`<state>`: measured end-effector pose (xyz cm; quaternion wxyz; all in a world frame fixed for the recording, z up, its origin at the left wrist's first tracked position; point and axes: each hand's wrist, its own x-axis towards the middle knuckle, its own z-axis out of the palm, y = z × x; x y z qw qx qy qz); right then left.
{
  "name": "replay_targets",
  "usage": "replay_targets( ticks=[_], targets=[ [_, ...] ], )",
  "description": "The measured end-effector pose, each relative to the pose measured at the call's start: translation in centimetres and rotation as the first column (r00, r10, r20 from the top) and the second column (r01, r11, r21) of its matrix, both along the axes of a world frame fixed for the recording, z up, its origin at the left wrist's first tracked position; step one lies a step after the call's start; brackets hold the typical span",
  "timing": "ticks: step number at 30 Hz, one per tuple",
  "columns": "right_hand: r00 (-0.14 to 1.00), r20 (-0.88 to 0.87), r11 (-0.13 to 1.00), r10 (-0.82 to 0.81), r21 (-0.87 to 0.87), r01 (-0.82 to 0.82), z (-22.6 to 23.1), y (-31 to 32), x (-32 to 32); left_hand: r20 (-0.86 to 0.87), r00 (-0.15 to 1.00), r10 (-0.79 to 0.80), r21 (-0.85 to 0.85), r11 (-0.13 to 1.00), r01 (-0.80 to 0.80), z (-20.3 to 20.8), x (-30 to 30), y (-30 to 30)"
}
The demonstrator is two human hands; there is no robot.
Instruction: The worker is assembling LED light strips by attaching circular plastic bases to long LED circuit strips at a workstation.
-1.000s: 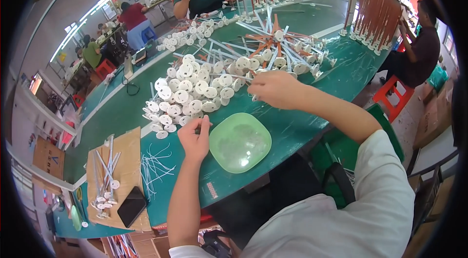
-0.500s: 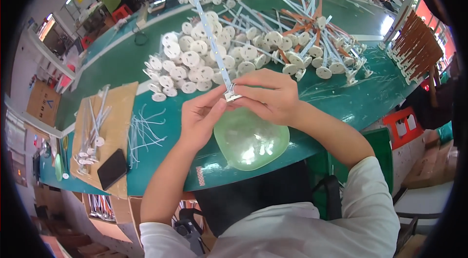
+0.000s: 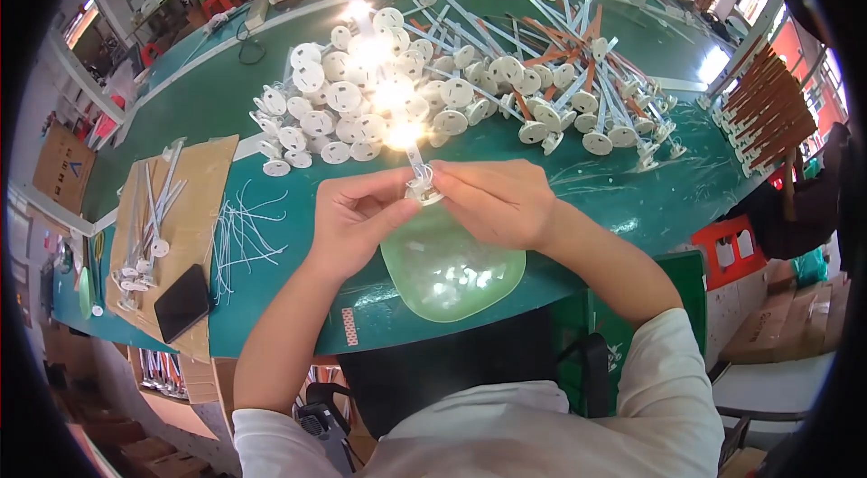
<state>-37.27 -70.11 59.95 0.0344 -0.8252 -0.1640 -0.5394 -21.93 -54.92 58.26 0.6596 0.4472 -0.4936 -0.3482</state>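
**Glowing light strip (image 3: 373, 51) held up over a counter (image 3: 650, 198)**

Its white base (image 3: 431, 198) is pinched by the left hand (image 3: 352, 218) and the right hand (image 3: 501, 200), each grip closed on it, at the far edge of a green bowl (image 3: 454, 277). White discs (image 3: 343, 98) are heaped beyond.

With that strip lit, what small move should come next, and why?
Probably ease the right hand off the white base while the left hand supports it: the LED strip glows brightly, and both hands' fingers are at that base.
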Motion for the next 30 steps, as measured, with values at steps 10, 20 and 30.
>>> replay_targets(
  ticks=[10, 20, 30],
  targets=[
    [1.000, 0.006, 0.986, -0.015, -0.165, 0.016, 0.3, 0.3, -0.6, -0.050, 0.997, -0.056, 0.025, 0.998, 0.058, -0.4, 0.5, -0.2],
    [0.999, -0.035, 0.977, 0.011, -0.211, -0.018, 1.4, 0.5, 0.6, -0.119, 0.990, -0.071, 0.027, 0.997, 0.075, 0.1, 1.1, -0.2],
    [0.765, -0.569, 0.906, 0.303, 0.422, -0.045, 2.7, -0.1, -2.3, -0.092, 0.993, -0.079, -0.019, 0.997, 0.078, 0.3, 2.0, -0.7]
  ],
)
